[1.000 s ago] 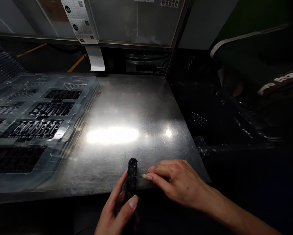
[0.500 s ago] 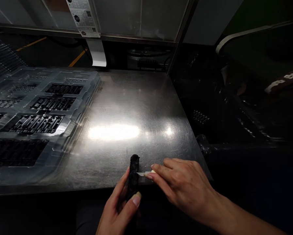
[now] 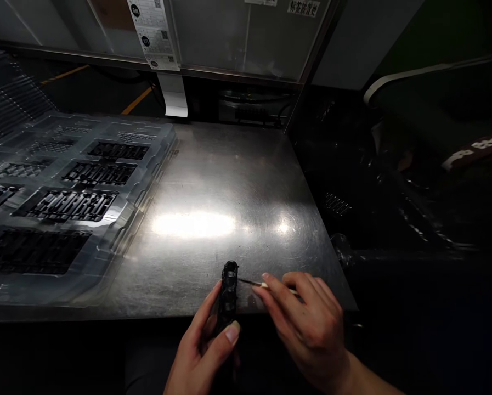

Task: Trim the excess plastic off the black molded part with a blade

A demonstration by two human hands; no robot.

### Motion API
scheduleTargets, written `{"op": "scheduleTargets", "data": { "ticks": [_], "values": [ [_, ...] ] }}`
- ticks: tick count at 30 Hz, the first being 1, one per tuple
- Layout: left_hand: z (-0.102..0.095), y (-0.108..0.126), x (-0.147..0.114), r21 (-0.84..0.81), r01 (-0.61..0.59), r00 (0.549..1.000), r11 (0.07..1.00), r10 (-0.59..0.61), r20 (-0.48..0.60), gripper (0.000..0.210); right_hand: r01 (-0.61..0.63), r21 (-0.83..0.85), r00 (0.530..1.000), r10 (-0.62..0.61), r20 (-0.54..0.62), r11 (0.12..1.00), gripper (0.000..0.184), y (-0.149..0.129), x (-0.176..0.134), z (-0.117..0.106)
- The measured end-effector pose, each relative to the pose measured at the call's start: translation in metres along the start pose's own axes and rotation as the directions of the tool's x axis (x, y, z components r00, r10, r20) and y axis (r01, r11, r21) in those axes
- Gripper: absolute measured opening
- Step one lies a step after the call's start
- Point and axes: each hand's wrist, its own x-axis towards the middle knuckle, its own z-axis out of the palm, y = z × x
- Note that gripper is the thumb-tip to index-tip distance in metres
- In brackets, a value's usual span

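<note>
Head view: my left hand [image 3: 204,351] grips a black plastic part [image 3: 228,296] upright at the steel table's [image 3: 213,181] near edge, long axis near-far. Right hand [image 3: 307,323] pinches a thin pick [image 3: 256,283], tip touching the part's right side.

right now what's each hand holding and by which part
The left hand grips the black part by its lower half, its top end free. The right hand pinches a thin tool by its pale handle, tip at the part.

Tray [image 3: 106,241] cut off at left
</note>
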Motion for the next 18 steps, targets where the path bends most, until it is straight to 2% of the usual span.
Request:
{"op": "scheduleTargets", "data": {
  "ticks": [2, 3, 4, 5, 7, 8, 9, 10, 12, 14, 18],
  "values": [
    [0.001, 0.001, -0.001, -0.012, -0.001, 1.0, 1.0, 0.001, -0.014, 0.084, -0.21, 0.176, 0.977, 0.211, 0.009, 0.962, 0.016, -0.001, 0.003, 0.004],
    [0.002, 0.002, -0.001, -0.022, -0.004, 1.0, 1.0, 0.004, -0.02, 0.085, -0.339, 0.3, 0.941, 0.327, 0.089, 0.892, 0.017, -0.002, 0.006, 0.006],
    [0.002, 0.002, -0.001, -0.032, -0.01, 1.0, 0.999, 0.009, -0.021, 0.086, -0.472, 0.411, 0.882, 0.415, 0.224, 0.78, 0.02, -0.003, 0.01, 0.008],
    [0.002, 0.001, -0.001, -0.039, -0.017, 1.0, 0.999, 0.016, -0.022, 0.086, -0.594, 0.487, 0.804, 0.455, 0.384, 0.64, 0.025, -0.005, 0.014, 0.01],
    [0.002, 0.0, -0.001, -0.036, -0.032, 0.999, 0.999, 0.032, -0.024, 0.084, -0.763, 0.526, 0.646, 0.415, 0.64, 0.377, 0.035, -0.008, 0.021, 0.015],
    [0.002, 0.0, -0.001, -0.03, -0.036, 0.999, 0.999, 0.035, -0.028, 0.081, -0.802, 0.524, 0.597, 0.377, 0.708, 0.287, 0.039, -0.01, 0.025, 0.018],
    [0.002, -0.001, -0.001, -0.025, -0.037, 0.999, 0.999, 0.037, -0.034, 0.079, -0.819, 0.527, 0.573, 0.343, 0.744, 0.226, 0.042, -0.012, 0.027, 0.021],
    [0.001, -0.001, -0.001, -0.024, -0.034, 0.999, 0.999, 0.033, -0.043, 0.078, -0.823, 0.535, 0.568, 0.319, 0.759, 0.192, 0.044, -0.014, 0.029, 0.024],
    [0.0, -0.001, 0.0, -0.034, -0.017, 0.999, 0.999, 0.015, -0.052, 0.077, -0.809, 0.558, 0.588, 0.276, 0.761, 0.185, 0.045, -0.015, 0.032, 0.029],
    [0.0, -0.001, 0.001, -0.038, -0.012, 0.999, 0.999, 0.011, -0.031, 0.078, -0.792, 0.564, 0.61, 0.266, 0.746, 0.233, 0.044, -0.013, 0.031, 0.031],
    [-0.001, 0.0, 0.001, -0.036, -0.021, 1.0, 0.999, 0.02, -0.012, 0.081, -0.728, 0.562, 0.685, 0.401, 0.608, 0.392, 0.04, -0.002, 0.03, 0.022]
  ]
}}
